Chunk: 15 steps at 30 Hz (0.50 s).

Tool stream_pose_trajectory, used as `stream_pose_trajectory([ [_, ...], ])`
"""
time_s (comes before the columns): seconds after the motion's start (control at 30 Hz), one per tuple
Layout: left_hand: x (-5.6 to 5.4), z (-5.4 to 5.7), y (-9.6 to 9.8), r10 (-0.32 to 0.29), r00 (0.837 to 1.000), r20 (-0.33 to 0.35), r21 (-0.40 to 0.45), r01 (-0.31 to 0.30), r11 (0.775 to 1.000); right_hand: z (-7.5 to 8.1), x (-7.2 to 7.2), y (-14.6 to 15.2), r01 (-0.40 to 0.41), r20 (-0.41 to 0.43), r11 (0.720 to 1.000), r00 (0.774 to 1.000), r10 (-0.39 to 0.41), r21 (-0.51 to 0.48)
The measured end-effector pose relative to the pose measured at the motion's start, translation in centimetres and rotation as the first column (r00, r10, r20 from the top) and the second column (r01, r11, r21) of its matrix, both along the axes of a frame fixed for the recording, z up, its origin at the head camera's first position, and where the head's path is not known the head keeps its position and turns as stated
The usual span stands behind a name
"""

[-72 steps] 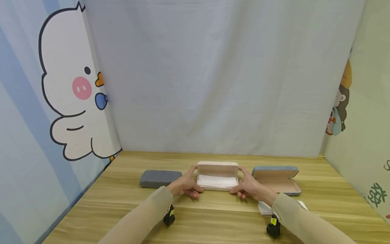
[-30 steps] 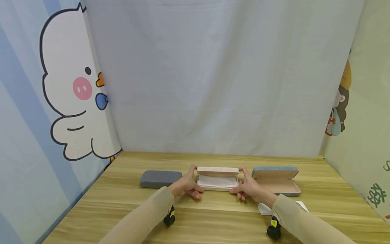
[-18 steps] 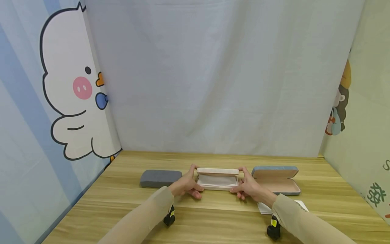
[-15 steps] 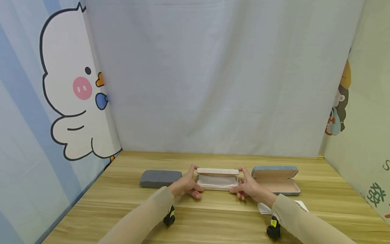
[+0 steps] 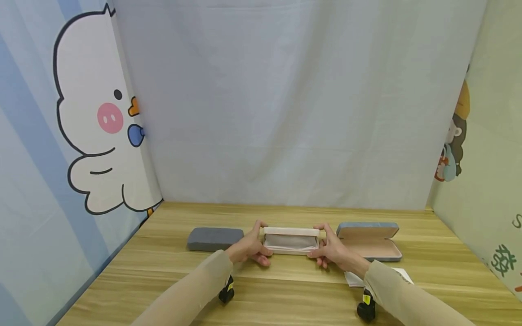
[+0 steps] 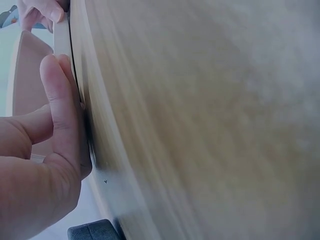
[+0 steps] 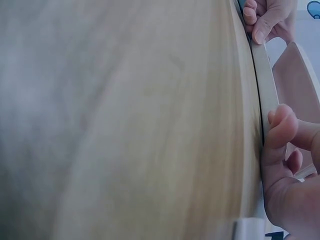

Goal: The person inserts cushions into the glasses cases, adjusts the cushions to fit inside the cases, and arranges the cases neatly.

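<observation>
A cream glasses case point(image 5: 291, 231) sits on the table in the middle of the head view, its lid partly lowered over the base. Folded white material point(image 5: 290, 242) lies inside, shaded by the lid. My left hand point(image 5: 250, 248) grips the left end of the case, thumb at the front edge and index finger up by the lid. At the opposite end my right hand point(image 5: 335, 249) holds it the same way. In the left wrist view the pinkish lid lining point(image 6: 31, 75) shows behind my thumb. The right wrist view shows the case's front edge point(image 7: 264, 75) running between both hands.
A closed grey glasses case point(image 5: 215, 239) lies left of my left hand. To the right stands a blue glasses case point(image 5: 369, 226) with its lid raised. White sheets point(image 5: 354, 279) lie partly under my right forearm. A pale curtain point(image 5: 285, 113) hangs behind the wooden table point(image 5: 293, 299).
The cream case's lid has come down from nearly upright to partly lowered, tilting toward me, with my index fingers at its ends. The other cases have stayed in place.
</observation>
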<state>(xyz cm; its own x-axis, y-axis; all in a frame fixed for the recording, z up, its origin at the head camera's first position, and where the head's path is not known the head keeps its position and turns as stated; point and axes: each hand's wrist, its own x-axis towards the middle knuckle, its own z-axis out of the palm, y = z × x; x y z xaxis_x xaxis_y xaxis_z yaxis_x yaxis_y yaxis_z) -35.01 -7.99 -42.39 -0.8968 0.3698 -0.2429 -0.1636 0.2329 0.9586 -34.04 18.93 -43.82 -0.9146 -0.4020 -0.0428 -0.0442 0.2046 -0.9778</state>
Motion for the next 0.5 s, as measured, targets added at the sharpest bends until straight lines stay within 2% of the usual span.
stream_pose_trajectory([
  [0.5, 0.07, -0.06, 0.02, -0.009, 1.000, -0.026, 0.002, 0.009, 1.000, -0.21, 0.00, 0.06, -0.031, -0.043, 0.999, 0.999, 0.032, 0.011],
])
